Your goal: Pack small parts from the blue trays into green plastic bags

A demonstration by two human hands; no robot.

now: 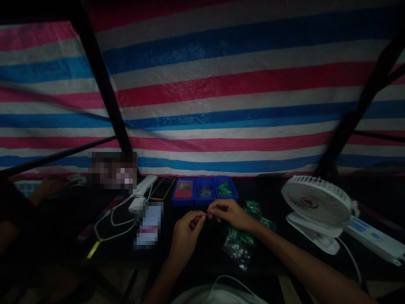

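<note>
Pinching: your left hand [185,232] and right hand [233,214] have fingertips closed on a tiny, unclear piece [207,214].
Bags [237,250]: a dim-light slip could lose it here.

No text, brand or number can be read with certainty. The round, white plastic clip-on fan [316,202] bears a dark reddish badge [308,203] at its hub with a pale emblem; marks beside it look like lettering, but are too dim and blurred to spell out. The long white plastic power strip [376,240] behind the fan shows a light-blue panel with a darker blue round mark, its meaning unclear. The upright whitish rectangular sheet [148,226] carries a reddish band, and pixelation hides any print there.
</note>
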